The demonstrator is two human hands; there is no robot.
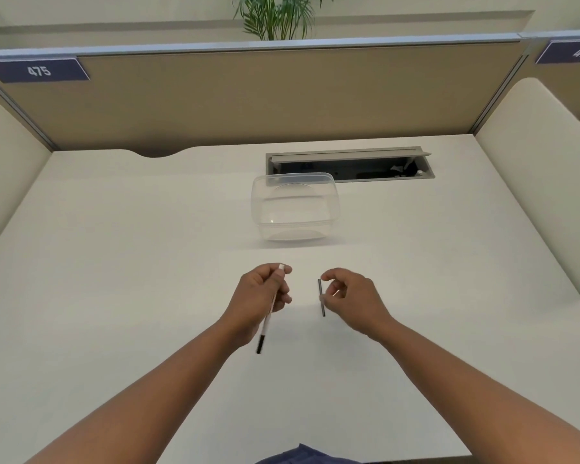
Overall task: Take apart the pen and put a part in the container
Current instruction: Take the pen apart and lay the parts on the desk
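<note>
Both hands hovered over the white desk [114, 262] at the middle of the frame, a little apart. The left hand [260, 298] was closed around the pen body [269, 311], a thin white tube with a black tip; its long axis ran steeply from the upper end at the fingers down toward the lower middle of the frame, black tip pointing back at the person. The right hand [352, 298] pinched a short dark part [321, 298] between thumb and fingertips, the part standing nearly upright in the picture. The clear container [295, 226] sat open-topped straight above both hands, toward the upper middle, well apart from them. It seemed slightly nearer the right hand, so a forward reach with the dark part looked the likely next move.
</note>
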